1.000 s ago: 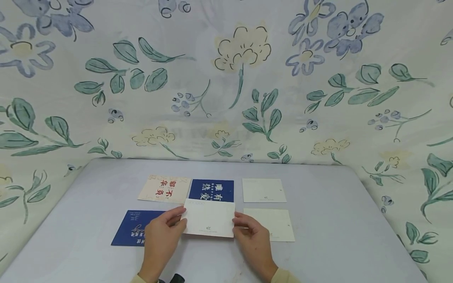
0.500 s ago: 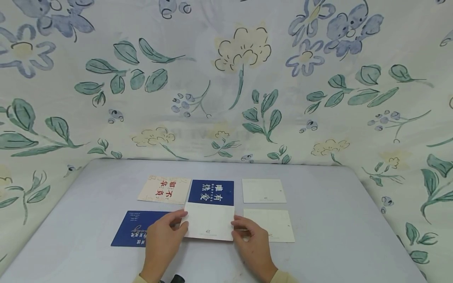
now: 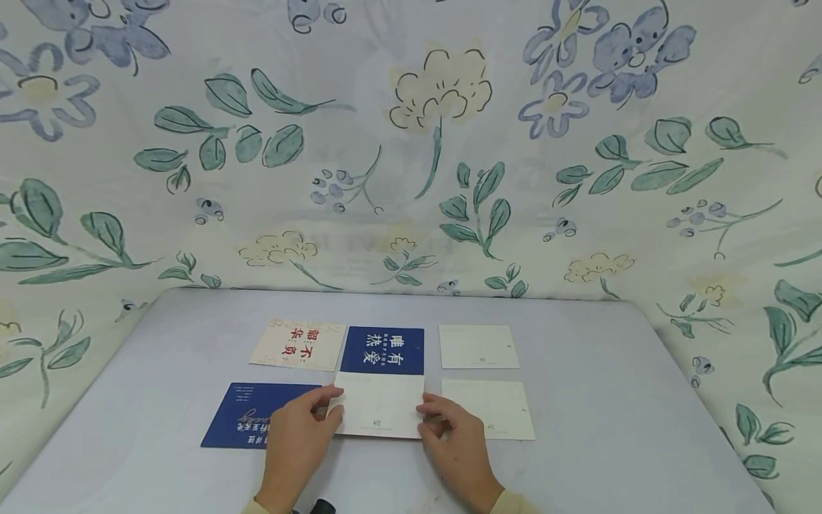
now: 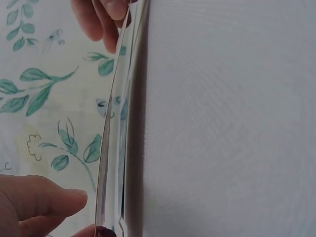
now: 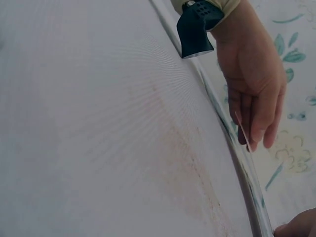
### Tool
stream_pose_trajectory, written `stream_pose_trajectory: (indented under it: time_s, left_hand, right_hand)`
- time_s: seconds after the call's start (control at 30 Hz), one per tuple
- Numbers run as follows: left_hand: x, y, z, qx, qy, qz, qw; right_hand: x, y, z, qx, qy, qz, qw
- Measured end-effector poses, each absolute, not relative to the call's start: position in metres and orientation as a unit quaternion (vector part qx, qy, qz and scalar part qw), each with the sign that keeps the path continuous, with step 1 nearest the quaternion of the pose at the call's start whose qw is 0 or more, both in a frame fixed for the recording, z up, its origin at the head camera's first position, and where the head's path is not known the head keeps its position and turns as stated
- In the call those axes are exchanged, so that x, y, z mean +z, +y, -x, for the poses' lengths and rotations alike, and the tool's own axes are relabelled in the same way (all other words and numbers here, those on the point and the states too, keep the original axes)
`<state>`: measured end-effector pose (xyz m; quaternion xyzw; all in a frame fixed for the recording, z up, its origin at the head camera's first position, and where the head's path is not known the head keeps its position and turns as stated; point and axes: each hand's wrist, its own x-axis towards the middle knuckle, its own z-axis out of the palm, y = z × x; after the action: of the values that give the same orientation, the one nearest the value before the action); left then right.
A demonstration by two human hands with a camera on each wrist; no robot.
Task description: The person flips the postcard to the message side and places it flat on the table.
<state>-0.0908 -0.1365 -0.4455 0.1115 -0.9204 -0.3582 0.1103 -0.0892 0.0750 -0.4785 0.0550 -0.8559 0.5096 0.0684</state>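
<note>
Between both hands in the head view is a white postcard, blank but for a small grey mark near its near edge. My left hand holds its left edge with thumb and fingertips. At the right edge, my right hand pinches it the same way. Just beyond it lies a blue postcard with white characters, its near part overlapped. The left wrist view shows the held postcard edge-on, close over the table, with my right hand at its far end.
Left of the hands lie a cream card with red characters and another blue card, partly behind my left hand. Two off-white cards, one far and one near, lie on the right. A floral curtain hangs behind the table.
The white postcard has come down and slightly toward me, with both hands still at its sides. More of the blue postcard beyond it now shows.
</note>
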Motion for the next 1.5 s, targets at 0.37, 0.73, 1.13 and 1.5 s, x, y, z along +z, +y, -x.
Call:
stream_pose_trajectory:
  time_s: [0.37, 0.73, 1.13, 1.5]
  left_hand:
    - [-0.4462, -0.1369, 0.0923, -0.355, -0.923, -0.118, 0.088]
    - [-0.4474, -0.1379, 0.0897, -0.361, -0.924, -0.112, 0.058]
    - [-0.4502, -0.1363, 0.0885, -0.353, -0.928, -0.11, 0.04]
    - [-0.4489, -0.1366, 0.0892, -0.341, -0.933, -0.105, 0.04]
  right_hand:
    - [-0.4822, 0.076, 0.0893, 0.491, -0.867, -0.071, 0.048]
    - [-0.4841, 0.077, 0.0881, 0.487, -0.869, -0.079, 0.039]
    - [-0.4856, 0.0771, 0.0866, 0.469, -0.88, -0.072, 0.029]
    - [-0.4857, 0.077, 0.0882, 0.475, -0.876, -0.076, 0.032]
